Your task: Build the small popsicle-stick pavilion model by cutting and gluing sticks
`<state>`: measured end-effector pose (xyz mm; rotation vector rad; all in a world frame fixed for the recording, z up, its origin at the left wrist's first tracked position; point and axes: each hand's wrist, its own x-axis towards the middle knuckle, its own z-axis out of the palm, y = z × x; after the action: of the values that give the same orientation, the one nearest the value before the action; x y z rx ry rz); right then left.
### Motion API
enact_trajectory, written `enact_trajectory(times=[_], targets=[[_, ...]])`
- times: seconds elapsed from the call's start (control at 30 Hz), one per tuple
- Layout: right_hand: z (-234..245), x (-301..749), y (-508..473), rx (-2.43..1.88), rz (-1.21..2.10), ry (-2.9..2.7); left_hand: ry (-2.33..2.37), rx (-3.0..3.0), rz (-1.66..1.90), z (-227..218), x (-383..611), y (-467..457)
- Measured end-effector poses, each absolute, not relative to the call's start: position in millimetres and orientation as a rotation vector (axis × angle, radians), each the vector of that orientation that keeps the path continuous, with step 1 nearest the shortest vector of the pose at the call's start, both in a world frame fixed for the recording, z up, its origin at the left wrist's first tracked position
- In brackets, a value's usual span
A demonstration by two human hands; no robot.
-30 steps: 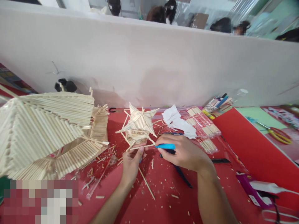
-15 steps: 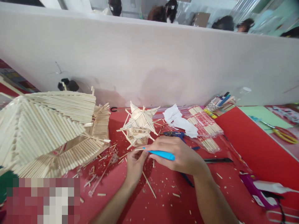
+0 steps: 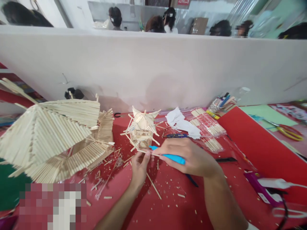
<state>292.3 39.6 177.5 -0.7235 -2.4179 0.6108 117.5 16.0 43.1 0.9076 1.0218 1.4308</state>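
Observation:
My left hand is closed, pinching a thin wooden stick between thumb and fingers. The stick lies roughly level and runs toward my right hand. That hand grips a bright blue pen-shaped tool, whose tip points left just above the stick; its exact kind does not show. Right behind my hands stands a small pavilion model built of wooden sticks, with upturned roof corners. A larger stick-built model with a broad sloping roof fills the left side.
Offcuts litter the red tabletop. White tissue, bagged sticks and a glue gun lie behind my right hand. Farther right are a red board, yellow-handled pliers and a purple device. A white partition closes the back.
The blue tool's tip has moved from the stick at my left fingertips to just beyond it. More of the stick now shows between my hands. The camera view has shifted slightly.

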Motion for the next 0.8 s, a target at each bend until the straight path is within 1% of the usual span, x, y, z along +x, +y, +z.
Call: enact_trajectory(times=[0.1,0.23,0.33,0.4,0.6,0.7,0.8], targets=[[193,315,29,-0.721,0.586,-2.486,1.006,0.923,1.485,38,116,15],[203,343,11,-0.823,0.627,-2.505,0.97,1.058,1.587,30,112,15],[193,350,1,-0.982,0.679,-2.477,0.911,1.168,1.605,26,109,15],[176,348,-4,-1.121,0.711,-2.435,0.902,1.235,1.559,26,106,16],[98,320,-11,-1.362,0.788,-2.229,1.035,1.444,1.287,54,87,7],[67,302,-9,-1.351,0.729,-2.216,1.154,1.669,0.97,66,72,-3],[50,287,-5,-1.392,0.69,-2.183,1.408,1.921,0.658,65,65,-10]])
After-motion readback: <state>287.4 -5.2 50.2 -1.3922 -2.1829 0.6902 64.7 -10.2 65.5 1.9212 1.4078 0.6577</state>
